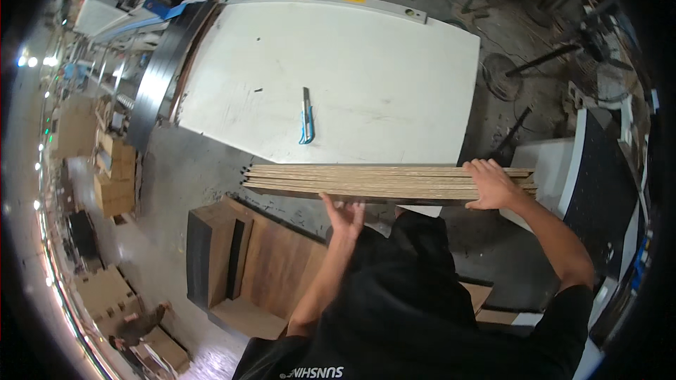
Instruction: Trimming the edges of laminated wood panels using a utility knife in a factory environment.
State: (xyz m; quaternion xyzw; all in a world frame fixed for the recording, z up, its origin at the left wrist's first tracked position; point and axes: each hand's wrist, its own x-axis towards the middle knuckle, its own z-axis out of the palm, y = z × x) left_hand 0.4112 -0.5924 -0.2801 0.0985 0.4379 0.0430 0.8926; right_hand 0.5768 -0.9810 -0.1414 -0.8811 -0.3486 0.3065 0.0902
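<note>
While steadying boards [380,183] with a clasping right grip [489,184] and a half-open left grip [343,217] beneath, keep edges flush.

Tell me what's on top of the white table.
A blue utility knife, a spirit level along the far edge, and small dark bits. The surface beneath them is covered, and the board stack may hide part of the near edge.

The boards [380,181] I hold at mid-frame have rough, wood-chip edges; the tabletop [352,49] above looks smooth. The cutter [307,123] there looks plastic and metal. My shirt [401,309] is matt cloth; the upper-left black panel [159,76], glossy.
</note>
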